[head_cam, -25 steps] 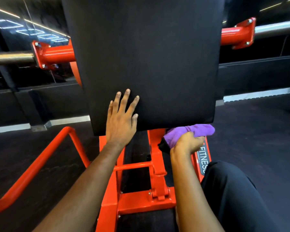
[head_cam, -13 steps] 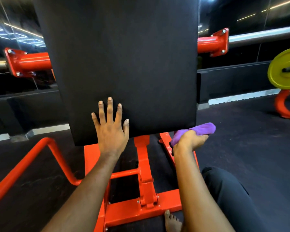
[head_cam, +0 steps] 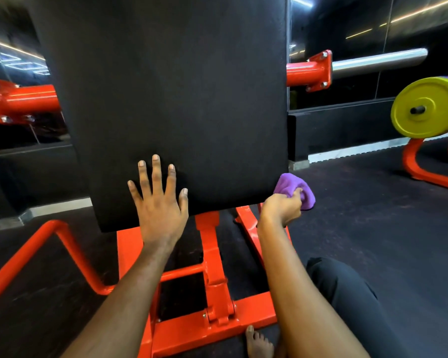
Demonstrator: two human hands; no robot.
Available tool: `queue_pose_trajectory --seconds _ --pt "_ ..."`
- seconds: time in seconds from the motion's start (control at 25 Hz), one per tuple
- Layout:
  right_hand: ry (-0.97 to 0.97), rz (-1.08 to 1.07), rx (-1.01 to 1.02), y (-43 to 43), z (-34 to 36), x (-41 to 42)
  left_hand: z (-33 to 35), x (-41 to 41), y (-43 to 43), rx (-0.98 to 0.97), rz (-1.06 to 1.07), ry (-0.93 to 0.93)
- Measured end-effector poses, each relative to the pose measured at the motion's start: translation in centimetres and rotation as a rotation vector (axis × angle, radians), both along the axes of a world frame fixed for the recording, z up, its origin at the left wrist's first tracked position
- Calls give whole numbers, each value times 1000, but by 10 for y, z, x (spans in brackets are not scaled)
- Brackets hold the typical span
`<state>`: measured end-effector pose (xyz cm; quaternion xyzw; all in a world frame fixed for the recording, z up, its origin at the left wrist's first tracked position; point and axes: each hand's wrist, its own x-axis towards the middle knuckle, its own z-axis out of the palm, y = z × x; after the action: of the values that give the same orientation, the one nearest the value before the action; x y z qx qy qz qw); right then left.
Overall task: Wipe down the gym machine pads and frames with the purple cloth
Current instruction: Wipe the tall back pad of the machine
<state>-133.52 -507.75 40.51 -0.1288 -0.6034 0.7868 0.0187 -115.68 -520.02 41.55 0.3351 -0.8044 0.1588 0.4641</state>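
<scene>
A large black pad [head_cam: 176,99] fills the middle of the view, mounted on an orange machine frame [head_cam: 212,254]. My left hand [head_cam: 161,202] lies flat on the pad's lower edge, fingers straight and spread. My right hand [head_cam: 281,209] grips a bunched purple cloth [head_cam: 294,187] at the pad's lower right corner. The cloth touches the pad's right edge, just above an orange frame bar [head_cam: 246,220].
Orange side arms [head_cam: 308,69] with a chrome sleeve [head_cam: 378,60] stick out either side of the pad. A yellow weight plate [head_cam: 424,109] on another orange rack stands at the right. An orange tube [head_cam: 36,249] bends at the left. My bare foot [head_cam: 258,343] and dark trouser leg [head_cam: 352,301] are below.
The view has shifted right, bringing the yellow plate into sight. My right hand with the cloth moved from under the pad out to its lower right corner. My left hand stayed on the pad.
</scene>
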Motion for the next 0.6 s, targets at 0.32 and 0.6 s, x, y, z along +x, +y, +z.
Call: queue_pose_trajectory --seconds 0.32,0.6 --pt "-53 252 -236 -40 -30 64 -3 4 -5 -26 0 -25" --pt "-106 41 -198 33 7 6 2 3 4 20 7 -17"
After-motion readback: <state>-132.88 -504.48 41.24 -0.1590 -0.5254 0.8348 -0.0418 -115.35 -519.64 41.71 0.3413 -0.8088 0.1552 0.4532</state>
